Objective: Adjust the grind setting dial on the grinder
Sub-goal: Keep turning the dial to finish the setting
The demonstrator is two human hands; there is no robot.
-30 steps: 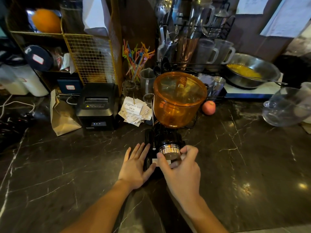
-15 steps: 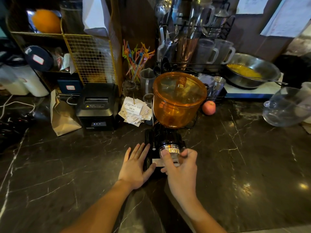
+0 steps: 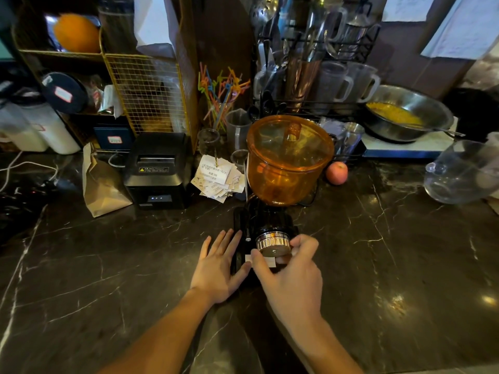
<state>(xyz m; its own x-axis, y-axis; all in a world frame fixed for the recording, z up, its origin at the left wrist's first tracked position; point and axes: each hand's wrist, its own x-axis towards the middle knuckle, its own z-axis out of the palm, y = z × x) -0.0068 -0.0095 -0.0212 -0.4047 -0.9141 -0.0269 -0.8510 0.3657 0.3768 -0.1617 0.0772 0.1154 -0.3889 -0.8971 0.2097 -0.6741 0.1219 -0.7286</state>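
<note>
A black grinder (image 3: 263, 220) with an amber hopper (image 3: 287, 157) stands mid-counter. Its ribbed silver grind dial (image 3: 273, 242) faces me at the front. My right hand (image 3: 293, 279) wraps the dial, thumb on its left side and fingers over its right. My left hand (image 3: 220, 265) lies flat with fingers spread, pressed against the grinder's left side and base. The lower front of the grinder is hidden behind my right hand.
A black receipt printer (image 3: 158, 171), a brown paper bag (image 3: 101, 190) and a pile of paper slips (image 3: 220, 178) sit to the left. An apple (image 3: 336, 172), a glass jug (image 3: 461, 171) and a steel bowl (image 3: 410, 114) are to the right. Racks stand behind.
My right hand's grip has shifted around the dial: the thumb has dropped to its lower left and the fingers have come over its right side. My left hand has stayed put.
</note>
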